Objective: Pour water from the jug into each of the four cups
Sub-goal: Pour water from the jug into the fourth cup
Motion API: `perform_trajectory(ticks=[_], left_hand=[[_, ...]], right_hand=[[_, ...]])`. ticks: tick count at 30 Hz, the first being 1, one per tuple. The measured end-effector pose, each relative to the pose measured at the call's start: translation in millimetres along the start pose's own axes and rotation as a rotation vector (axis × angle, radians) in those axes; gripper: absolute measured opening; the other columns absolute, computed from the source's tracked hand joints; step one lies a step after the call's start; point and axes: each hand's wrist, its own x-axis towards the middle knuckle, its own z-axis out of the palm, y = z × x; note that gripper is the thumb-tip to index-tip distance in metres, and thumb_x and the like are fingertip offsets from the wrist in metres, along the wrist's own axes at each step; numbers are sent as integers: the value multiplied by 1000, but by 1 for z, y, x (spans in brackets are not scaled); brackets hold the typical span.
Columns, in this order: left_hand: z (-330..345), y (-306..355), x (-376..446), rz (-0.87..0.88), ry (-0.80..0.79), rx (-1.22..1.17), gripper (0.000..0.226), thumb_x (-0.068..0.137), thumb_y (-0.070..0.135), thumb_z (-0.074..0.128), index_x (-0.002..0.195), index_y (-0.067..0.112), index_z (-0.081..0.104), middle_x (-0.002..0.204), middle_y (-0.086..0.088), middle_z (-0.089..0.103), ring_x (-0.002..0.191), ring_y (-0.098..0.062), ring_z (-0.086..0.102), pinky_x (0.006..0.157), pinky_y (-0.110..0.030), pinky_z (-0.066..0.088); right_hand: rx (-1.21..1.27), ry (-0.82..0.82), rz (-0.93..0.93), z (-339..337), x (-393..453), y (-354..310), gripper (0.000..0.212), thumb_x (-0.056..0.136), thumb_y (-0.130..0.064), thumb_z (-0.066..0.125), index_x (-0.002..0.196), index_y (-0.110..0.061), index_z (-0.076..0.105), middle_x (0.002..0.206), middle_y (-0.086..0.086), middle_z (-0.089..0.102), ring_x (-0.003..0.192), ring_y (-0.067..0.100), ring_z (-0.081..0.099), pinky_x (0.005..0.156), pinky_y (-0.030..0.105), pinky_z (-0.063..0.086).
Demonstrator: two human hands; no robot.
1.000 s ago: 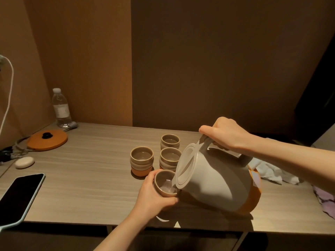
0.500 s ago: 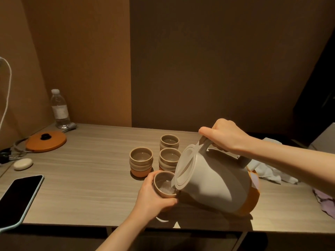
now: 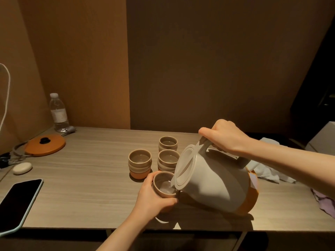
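My right hand (image 3: 224,136) grips the handle of a beige jug (image 3: 212,180) with an orange base, tilted left so that its lidded spout sits over a cup. That near cup (image 3: 163,184) is held off the table in my left hand (image 3: 154,198), and water shows inside it. Three more ribbed beige cups stand on the table behind it: a left cup (image 3: 139,163), a middle cup (image 3: 167,159) and a far cup (image 3: 168,143). The middle and far cups show a little water; the left cup's fill is unclear.
A wooden table (image 3: 81,187) holds a phone (image 3: 17,203) at the front left, a white pebble-shaped object (image 3: 22,168), an orange lid (image 3: 45,144), a water bottle (image 3: 59,113) and crumpled white cloth (image 3: 266,171) at right. Walls close in behind and left.
Barely anything has moved. The jug stays tilted over the held cup, and the water level in that cup looks slightly higher.
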Motion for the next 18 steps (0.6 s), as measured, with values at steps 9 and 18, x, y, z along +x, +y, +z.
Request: perform_trajectory(ticks=[9, 18], left_hand=[[1, 7, 0, -22, 2, -15, 79, 42, 23, 92, 110, 36, 53, 108, 16, 62, 98, 13, 55, 75, -5, 44], [-2, 20, 7, -8, 35, -26, 80, 43, 16, 94, 110, 32, 54, 105, 13, 65, 94, 11, 59, 73, -5, 44]], right_hand=[[102, 52, 37, -7, -4, 15, 53, 90, -39, 52, 46, -9, 57, 38, -1, 48, 42, 14, 47, 58, 35, 45], [433, 147, 147, -14, -18, 38, 57, 85, -34, 57, 31, -17, 52, 36, -2, 43, 33, 9, 38, 40, 24, 32]])
